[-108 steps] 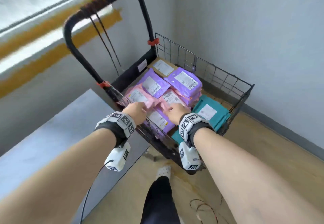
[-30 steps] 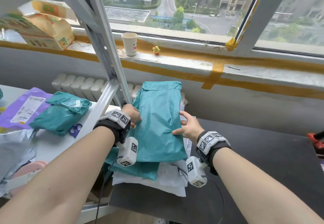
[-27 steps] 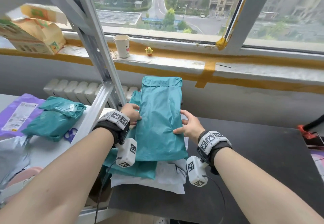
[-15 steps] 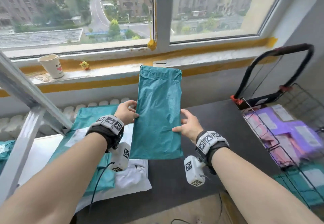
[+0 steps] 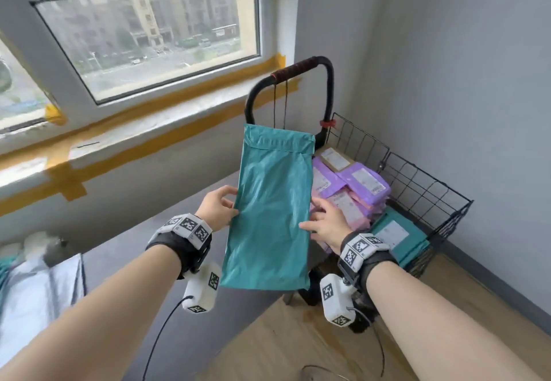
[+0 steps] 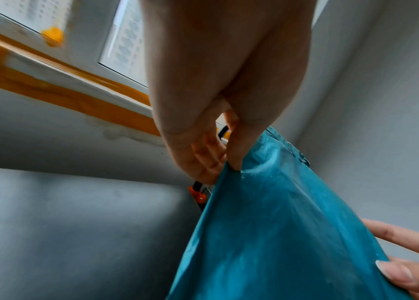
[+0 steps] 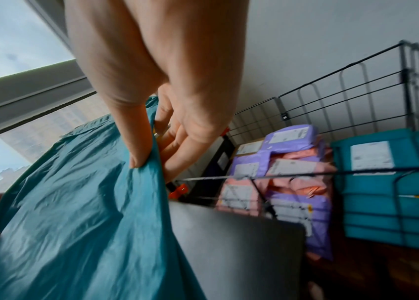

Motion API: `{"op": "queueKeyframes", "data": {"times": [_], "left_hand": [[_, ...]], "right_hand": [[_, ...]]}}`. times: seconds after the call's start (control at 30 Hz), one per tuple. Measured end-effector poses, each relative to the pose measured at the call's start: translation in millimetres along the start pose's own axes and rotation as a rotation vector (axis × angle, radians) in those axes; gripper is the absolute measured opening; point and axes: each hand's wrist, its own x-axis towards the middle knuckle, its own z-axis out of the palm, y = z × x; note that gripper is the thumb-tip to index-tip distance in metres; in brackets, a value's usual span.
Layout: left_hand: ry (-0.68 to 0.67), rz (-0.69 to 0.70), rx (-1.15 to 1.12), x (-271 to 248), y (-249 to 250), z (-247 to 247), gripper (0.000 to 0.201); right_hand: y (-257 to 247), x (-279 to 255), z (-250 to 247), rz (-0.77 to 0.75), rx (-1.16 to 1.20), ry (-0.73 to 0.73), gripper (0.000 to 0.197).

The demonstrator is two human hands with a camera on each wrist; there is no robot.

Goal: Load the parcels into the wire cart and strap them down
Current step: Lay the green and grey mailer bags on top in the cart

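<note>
I hold a long flat teal parcel (image 5: 271,210) upright in the air between both hands. My left hand (image 5: 219,209) pinches its left edge, thumb in front (image 6: 236,154). My right hand (image 5: 323,225) pinches its right edge the same way (image 7: 141,154). Behind and to the right stands the black wire cart (image 5: 417,183) with its looped handle (image 5: 298,67). Purple parcels (image 5: 363,182), pink parcels (image 5: 350,210) and teal parcels (image 5: 399,236) lie inside the cart. The parcel I hold hides the cart's left part. Thin dark cords (image 5: 280,106) hang from the handle.
A dark grey tabletop (image 5: 167,231) runs along the wall below the window sill (image 5: 119,142) with orange tape. White and teal bags (image 5: 32,285) lie at its left end. Grey walls close in behind the cart, and wooden floor (image 5: 298,345) lies below.
I lifted the teal parcel off the pile on the table and turned right with it. The cart has come into the middle of the view, behind the parcel.
</note>
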Motion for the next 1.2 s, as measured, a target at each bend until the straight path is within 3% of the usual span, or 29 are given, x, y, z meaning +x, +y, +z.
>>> {"op": "queueKeyframes", "data": {"times": [0.23,0.5,0.83,1.03,1.2], "left_hand": [[-0.138,0.053,0.172,52,71,117,0.04],[-0.327,0.158,0.411,138,127,218,0.04],[-0.58,0.198,0.551,256,151,333,0.041],[-0.705,0.152,0.598,303,123,385,0.038],[-0.779,0.125,0.65,316,92,413,0.04]], "right_hand": [[25,12,-133,0.066,0.05,0.151,0.069],[51,35,-217,0.182,0.124,0.337,0.07],[88,119,-277,0.437,-0.022,0.594,0.072],[133,165,-284,0.63,-0.096,0.643,0.07],[167,173,-278,0.767,-0.132,0.638,0.065]]}}
